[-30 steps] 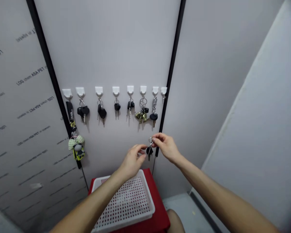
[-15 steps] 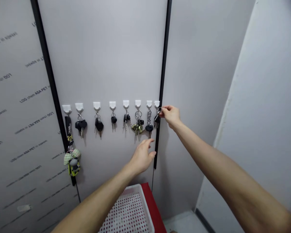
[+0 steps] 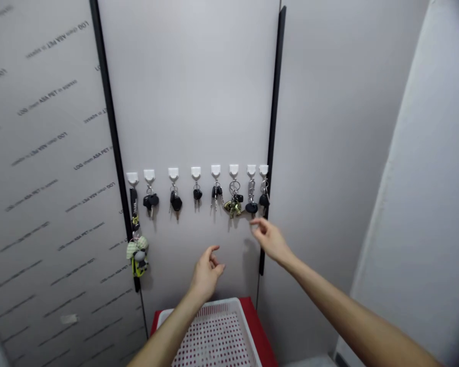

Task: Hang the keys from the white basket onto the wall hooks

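My right hand (image 3: 270, 238) is just below the two rightmost key bunches, its fingers parted and nothing in them. Above it, a bunch of keys with a black head (image 3: 264, 199) hangs from the last white hook (image 3: 263, 169). Beside that, a key with a dark oval head (image 3: 251, 207) dangles on a metal clip. Lower and to the left, my left hand (image 3: 207, 272) is held in the air over the basket, thumb and fingers apart, holding nothing. Brassy keys on a large ring (image 3: 234, 205) hang between and above both hands.
Several more key bunches hang leftward in a row, ending with a black strap and a green-bowed plush charm (image 3: 138, 252). A white perforated basket (image 3: 237, 311) stands on a red surface (image 3: 258, 326) below. Black strips (image 3: 277, 76) edge the grey panel; a wall (image 3: 424, 204) is at right.
My right hand has let go of the rightmost keys, now hanging on their hook, and has dropped down. My left hand has lowered. The view has shifted slightly left.
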`<state>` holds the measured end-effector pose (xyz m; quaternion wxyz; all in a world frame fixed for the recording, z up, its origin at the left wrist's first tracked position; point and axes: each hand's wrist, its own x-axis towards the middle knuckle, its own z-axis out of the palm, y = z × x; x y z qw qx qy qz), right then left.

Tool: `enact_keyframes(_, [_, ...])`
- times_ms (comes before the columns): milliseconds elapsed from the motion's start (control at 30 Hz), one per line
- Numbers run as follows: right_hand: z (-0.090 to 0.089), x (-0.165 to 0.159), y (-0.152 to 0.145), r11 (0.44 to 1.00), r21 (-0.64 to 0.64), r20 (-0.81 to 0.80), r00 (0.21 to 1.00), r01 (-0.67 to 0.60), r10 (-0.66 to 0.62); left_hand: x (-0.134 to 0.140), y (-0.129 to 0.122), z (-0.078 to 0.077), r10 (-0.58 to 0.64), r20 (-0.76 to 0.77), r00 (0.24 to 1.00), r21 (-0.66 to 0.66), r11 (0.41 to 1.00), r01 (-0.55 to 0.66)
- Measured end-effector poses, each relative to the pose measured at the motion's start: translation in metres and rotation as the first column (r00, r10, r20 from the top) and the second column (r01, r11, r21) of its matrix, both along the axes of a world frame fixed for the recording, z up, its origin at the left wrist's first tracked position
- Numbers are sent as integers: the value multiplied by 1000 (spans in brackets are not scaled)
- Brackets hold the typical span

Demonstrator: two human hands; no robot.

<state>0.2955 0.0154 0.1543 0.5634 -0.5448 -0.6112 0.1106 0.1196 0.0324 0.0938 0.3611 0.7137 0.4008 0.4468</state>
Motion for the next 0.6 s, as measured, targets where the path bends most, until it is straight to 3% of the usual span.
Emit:
enact_keyframes(67, [-7, -19, -14, 967, -164, 152, 963, -195, 220, -10, -2, 8, 31, 83, 996, -4, 1000, -31])
enact_keyframes(133, [2, -36, -27, 935, -181, 226, 912, -305, 341, -18, -11, 30, 10, 186, 982, 68, 997, -23])
enact_keyframes(267, [40, -63, -46, 932, 189, 122, 949, -310, 291, -26, -35, 87, -153, 329, 932, 295, 954, 52])
enact_keyframes(333, [51, -71, -49, 902, 296, 83, 949, -315, 304, -26, -41, 104, -217, 345, 913, 350, 932, 89])
enact_keyframes(400, [53, -75, -48, 887, 307, 91, 938, -346, 335, -24, -42, 111, -245, 339, 908, 366, 924, 113])
enact_keyframes(600, [47, -76, -43, 878, 283, 84, 921, -387, 379, -16, -40, 107, -274, 274, 922, 371, 914, 162])
